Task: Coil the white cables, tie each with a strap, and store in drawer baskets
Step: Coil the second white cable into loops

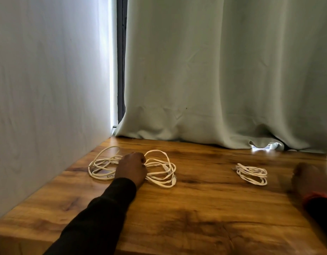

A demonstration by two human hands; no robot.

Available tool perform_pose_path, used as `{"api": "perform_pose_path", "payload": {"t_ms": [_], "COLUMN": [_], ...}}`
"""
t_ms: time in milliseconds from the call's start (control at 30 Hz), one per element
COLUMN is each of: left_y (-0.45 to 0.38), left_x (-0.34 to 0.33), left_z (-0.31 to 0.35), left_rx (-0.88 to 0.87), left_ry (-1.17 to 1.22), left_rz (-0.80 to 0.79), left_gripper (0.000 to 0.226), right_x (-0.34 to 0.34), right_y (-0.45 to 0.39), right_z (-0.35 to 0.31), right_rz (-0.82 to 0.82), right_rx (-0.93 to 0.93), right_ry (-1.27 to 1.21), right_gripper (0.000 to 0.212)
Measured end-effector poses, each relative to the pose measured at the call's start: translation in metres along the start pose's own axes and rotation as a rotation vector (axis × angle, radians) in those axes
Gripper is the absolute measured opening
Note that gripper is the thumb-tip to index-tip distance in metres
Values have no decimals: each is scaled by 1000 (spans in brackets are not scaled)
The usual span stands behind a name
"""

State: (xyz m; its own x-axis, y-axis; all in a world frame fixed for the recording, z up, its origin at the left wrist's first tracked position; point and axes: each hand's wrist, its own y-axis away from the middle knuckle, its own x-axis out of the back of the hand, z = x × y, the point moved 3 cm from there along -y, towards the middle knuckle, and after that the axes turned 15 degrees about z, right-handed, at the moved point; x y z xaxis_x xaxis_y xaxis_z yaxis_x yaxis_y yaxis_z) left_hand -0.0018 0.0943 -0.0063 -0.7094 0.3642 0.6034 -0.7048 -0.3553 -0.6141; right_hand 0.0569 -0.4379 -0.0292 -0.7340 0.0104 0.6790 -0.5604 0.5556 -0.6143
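Nearest to us lies the bare front of the glossy brown wood-grain table (186,218). Our left hand (131,168), in a dark sleeve, rests knuckles-up on the loose tangle of white cord-like cables (159,172) at the left of the table; its fingers curl down among the strands, apparently gathering them, though we cannot confirm a closed pinch. Loops spread to both sides of this hand. Our right hand (306,179) sits blurred at the right edge, just beside a smaller, flatter bundle of white cable (251,173); we cannot tell whether it is spread or closed, and it holds nothing visible.

We judge the cables light, limp and springy: loops will open when released. Take hold where several strands cross, and pinch the stack while coiling. No strap or drawer basket is in view.

Behind the table hang a pale green fabric curtain (223,70) and a plain white wall (48,80).
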Motion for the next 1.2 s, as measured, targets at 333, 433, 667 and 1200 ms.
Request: {"api": "perform_pose_path", "payload": {"t_ms": [333, 433, 667, 1200], "left_y": [-10, -8, -8, 0], "left_x": [7, 9, 12, 13], "left_z": [-4, -1, 1, 5], "left_rx": [364, 498, 505, 490], "left_ry": [621, 1037, 1288, 1356], "left_rz": [170, 91, 51, -34], "left_gripper": [29, 34, 26, 31], "right_x": [118, 124, 105, 104], "right_y": [119, 148, 183, 165], "right_z": [-192, -239, -285, -277], "right_rz": [72, -167, -386, -426], "right_rx": [516, 604, 581, 161], "right_ry": [-545, -600, -560, -1100], "right_gripper": [6, 13, 33, 8]}}
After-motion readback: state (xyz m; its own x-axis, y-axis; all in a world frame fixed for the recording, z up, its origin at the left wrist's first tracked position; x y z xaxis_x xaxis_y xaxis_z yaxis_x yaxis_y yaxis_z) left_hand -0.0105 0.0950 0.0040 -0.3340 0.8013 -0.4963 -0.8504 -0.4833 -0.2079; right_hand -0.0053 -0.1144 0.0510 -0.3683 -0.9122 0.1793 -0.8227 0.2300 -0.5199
